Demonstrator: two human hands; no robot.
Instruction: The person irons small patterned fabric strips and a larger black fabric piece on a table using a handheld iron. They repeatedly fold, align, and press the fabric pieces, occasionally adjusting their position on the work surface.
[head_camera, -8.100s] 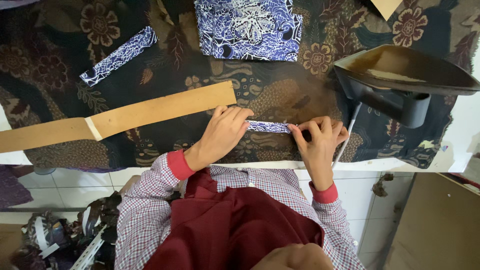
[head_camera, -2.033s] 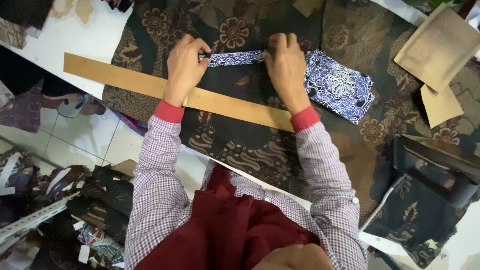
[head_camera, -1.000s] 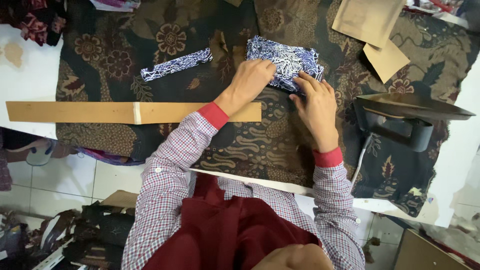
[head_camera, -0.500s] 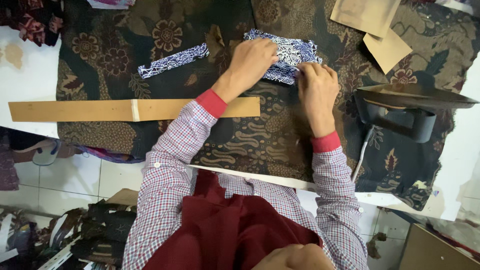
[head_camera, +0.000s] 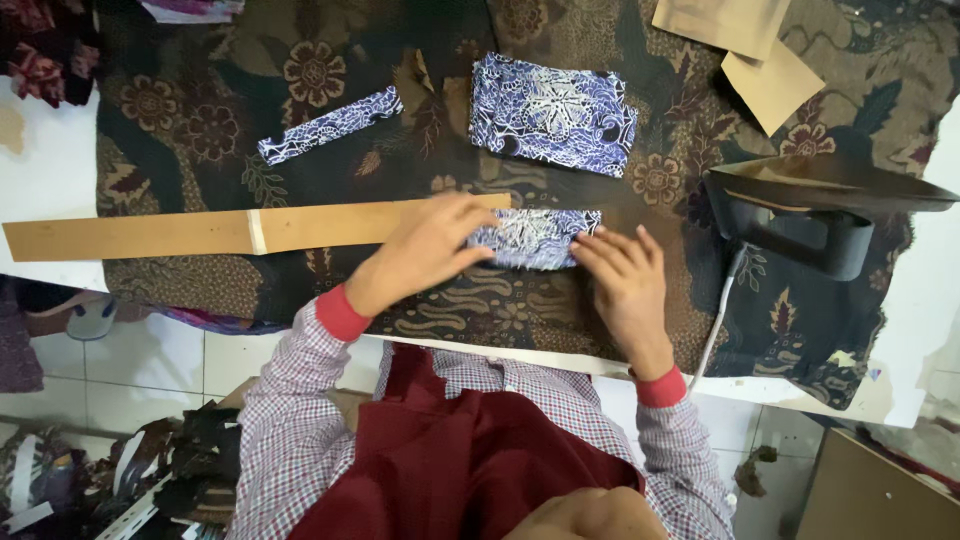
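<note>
Both hands, left hand (head_camera: 425, 250) and right hand (head_camera: 622, 282), press a blue patterned cloth piece (head_camera: 535, 238)

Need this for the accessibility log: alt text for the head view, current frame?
Seen from above, a person's left hand and right hand press a small blue-and-white patterned fabric piece on a dark floral cloth-covered table. A long cardboard strip lies to the left, a folded blue fabric stack beyond, and a dark iron stands at right.
</note>
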